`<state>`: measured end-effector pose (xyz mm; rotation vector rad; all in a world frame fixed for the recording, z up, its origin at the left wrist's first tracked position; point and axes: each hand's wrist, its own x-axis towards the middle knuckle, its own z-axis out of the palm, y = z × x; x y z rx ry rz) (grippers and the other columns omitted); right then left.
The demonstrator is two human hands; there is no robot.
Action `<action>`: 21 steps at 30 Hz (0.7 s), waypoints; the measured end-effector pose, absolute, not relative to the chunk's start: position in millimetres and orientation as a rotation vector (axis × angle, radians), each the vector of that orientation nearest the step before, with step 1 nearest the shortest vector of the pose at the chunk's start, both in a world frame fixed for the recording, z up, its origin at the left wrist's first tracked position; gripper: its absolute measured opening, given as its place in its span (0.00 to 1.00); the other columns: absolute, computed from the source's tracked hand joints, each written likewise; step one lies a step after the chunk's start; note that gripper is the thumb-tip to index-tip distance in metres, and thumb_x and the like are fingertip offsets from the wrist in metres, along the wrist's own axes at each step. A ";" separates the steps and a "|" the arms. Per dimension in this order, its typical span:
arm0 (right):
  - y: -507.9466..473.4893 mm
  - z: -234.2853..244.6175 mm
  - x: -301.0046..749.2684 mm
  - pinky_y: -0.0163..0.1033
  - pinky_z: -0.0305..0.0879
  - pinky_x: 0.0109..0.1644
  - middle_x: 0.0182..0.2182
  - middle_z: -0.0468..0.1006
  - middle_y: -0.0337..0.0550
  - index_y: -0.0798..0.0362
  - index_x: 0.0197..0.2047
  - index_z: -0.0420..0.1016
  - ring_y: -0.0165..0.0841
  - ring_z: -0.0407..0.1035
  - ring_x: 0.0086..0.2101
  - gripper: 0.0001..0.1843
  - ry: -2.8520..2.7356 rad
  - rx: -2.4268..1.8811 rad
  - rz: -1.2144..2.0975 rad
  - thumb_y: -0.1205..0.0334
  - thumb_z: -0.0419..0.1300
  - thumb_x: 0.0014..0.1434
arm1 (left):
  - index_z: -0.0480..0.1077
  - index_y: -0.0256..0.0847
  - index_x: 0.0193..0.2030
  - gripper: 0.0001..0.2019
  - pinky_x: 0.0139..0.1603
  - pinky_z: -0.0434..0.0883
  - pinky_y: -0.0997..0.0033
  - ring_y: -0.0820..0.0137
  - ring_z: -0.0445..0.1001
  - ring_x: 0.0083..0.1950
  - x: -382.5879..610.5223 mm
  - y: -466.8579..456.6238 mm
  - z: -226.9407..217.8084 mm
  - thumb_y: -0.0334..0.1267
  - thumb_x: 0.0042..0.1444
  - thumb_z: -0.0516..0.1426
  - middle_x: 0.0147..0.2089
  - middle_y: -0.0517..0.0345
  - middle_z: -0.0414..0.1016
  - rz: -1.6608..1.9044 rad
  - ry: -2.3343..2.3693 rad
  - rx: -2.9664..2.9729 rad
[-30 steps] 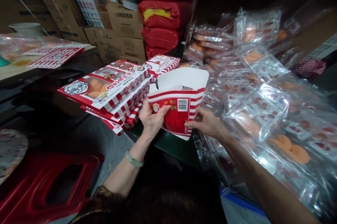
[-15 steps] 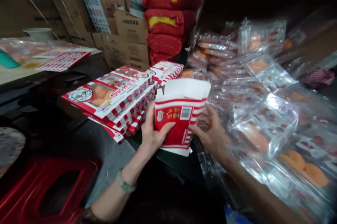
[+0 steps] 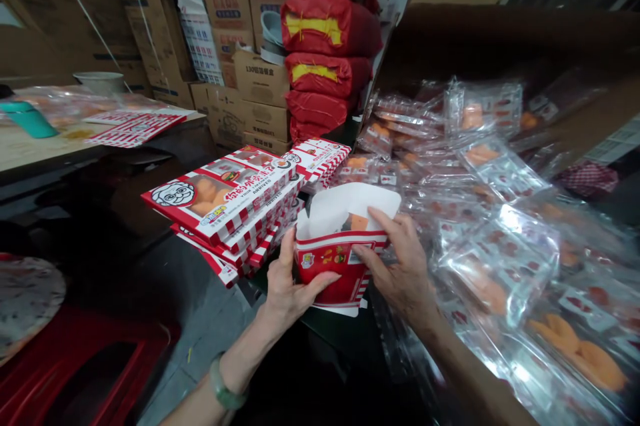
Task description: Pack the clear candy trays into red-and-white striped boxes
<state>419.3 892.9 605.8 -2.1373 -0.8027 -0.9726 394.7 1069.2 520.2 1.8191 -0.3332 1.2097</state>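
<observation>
A red-and-white printed cardboard box (image 3: 353, 287) is held upright in front of me, its white end flap up and its top end open. My left hand (image 3: 286, 289) grips its left side, thumb across the red face. At the upper right, my right hand (image 3: 404, 267) has its thumb on the front panel and its fingers over the opening, by the white flap. Something orange (image 3: 357, 222) shows inside; the rest of the contents is hidden. Left of the box lies a stack of similar flat boxes (image 3: 245, 186) with pictures of food on them.
Clear plastic packs (image 3: 500, 246) with orange pieces inside are heaped to the right. Red bundles (image 3: 330, 26) and brown cartons (image 3: 260, 79) stand behind. At left are a table (image 3: 65, 146) with a teal cup (image 3: 31, 121), and a red plastic stool (image 3: 135, 339).
My right hand has moved up from the box's right side to its open top edge. The opening has tipped towards me, and orange contents now show. My left hand keeps its grip.
</observation>
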 end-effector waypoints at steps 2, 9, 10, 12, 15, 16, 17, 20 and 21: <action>891.5 608.8 416.7 0.39 0.68 0.45 0.41 0.68 0.45 0.51 0.51 0.67 0.34 0.67 0.43 0.15 -0.844 -2.096 -0.963 0.64 0.58 0.61 | 0.45 0.46 0.70 0.51 0.47 0.77 0.65 0.62 0.78 0.46 394.4 1071.6 522.1 0.49 0.43 0.68 0.53 0.45 0.74 1.185 -0.379 1.790; 888.4 605.2 412.0 0.39 0.69 0.48 0.44 0.72 0.46 0.50 0.53 0.64 0.33 0.69 0.46 0.14 -0.948 -2.076 -0.897 0.68 0.52 0.64 | 0.55 0.43 0.65 0.37 0.59 0.69 0.63 0.60 0.67 0.61 401.5 1073.7 552.0 0.38 0.49 0.66 0.60 0.44 0.65 1.268 -0.462 1.508; 887.8 601.0 413.0 0.41 0.69 0.49 0.47 0.71 0.47 0.49 0.56 0.61 0.35 0.69 0.48 0.18 -0.901 -2.060 -0.928 0.67 0.53 0.63 | 0.54 0.44 0.65 0.37 0.57 0.70 0.65 0.62 0.69 0.59 402.9 1072.3 556.3 0.37 0.50 0.65 0.58 0.44 0.66 1.273 -0.459 1.475; 886.1 591.8 415.4 0.44 0.70 0.50 0.50 0.68 0.51 0.50 0.59 0.56 0.37 0.69 0.49 0.24 -0.788 -2.001 -0.947 0.64 0.56 0.62 | 0.52 0.44 0.66 0.39 0.54 0.72 0.67 0.64 0.72 0.55 405.0 1070.2 562.4 0.35 0.50 0.65 0.56 0.46 0.68 1.300 -0.443 1.453; 883.3 584.0 417.9 0.42 0.72 0.44 0.45 0.71 0.49 0.50 0.55 0.59 0.36 0.72 0.43 0.20 -0.730 -1.953 -0.939 0.64 0.58 0.60 | 0.58 0.42 0.62 0.33 0.53 0.72 0.65 0.64 0.72 0.54 405.1 1071.8 567.2 0.35 0.50 0.65 0.54 0.47 0.69 1.361 -0.431 1.577; 882.7 584.2 417.9 0.40 0.72 0.42 0.42 0.72 0.47 0.50 0.52 0.61 0.35 0.72 0.41 0.17 -0.746 -1.968 -0.952 0.64 0.58 0.60 | 0.62 0.41 0.59 0.29 0.53 0.71 0.65 0.63 0.72 0.53 404.1 1073.6 568.7 0.34 0.50 0.65 0.53 0.47 0.69 1.377 -0.434 1.632; 882.6 585.7 417.4 0.39 0.72 0.41 0.40 0.73 0.45 0.50 0.50 0.63 0.34 0.72 0.40 0.15 -0.774 -1.981 -0.973 0.65 0.59 0.60 | 0.66 0.40 0.55 0.25 0.52 0.71 0.65 0.64 0.71 0.52 402.4 1075.7 570.6 0.33 0.49 0.65 0.52 0.47 0.69 1.388 -0.443 1.673; 885.2 595.1 413.3 0.38 0.70 0.45 0.42 0.74 0.44 0.51 0.47 0.66 0.33 0.71 0.43 0.11 -0.852 -1.963 -0.973 0.67 0.57 0.60 | 0.70 0.38 0.46 0.12 0.47 0.71 0.68 0.67 0.72 0.48 395.5 1081.6 579.3 0.32 0.54 0.61 0.47 0.49 0.70 1.374 -0.485 1.671; 887.0 599.2 411.4 0.38 0.69 0.47 0.44 0.74 0.45 0.51 0.45 0.68 0.33 0.71 0.45 0.08 -0.847 -1.942 -0.956 0.68 0.56 0.61 | 0.71 0.37 0.44 0.08 0.47 0.71 0.69 0.68 0.72 0.47 393.2 1082.8 582.7 0.32 0.57 0.58 0.47 0.50 0.70 1.361 -0.480 1.646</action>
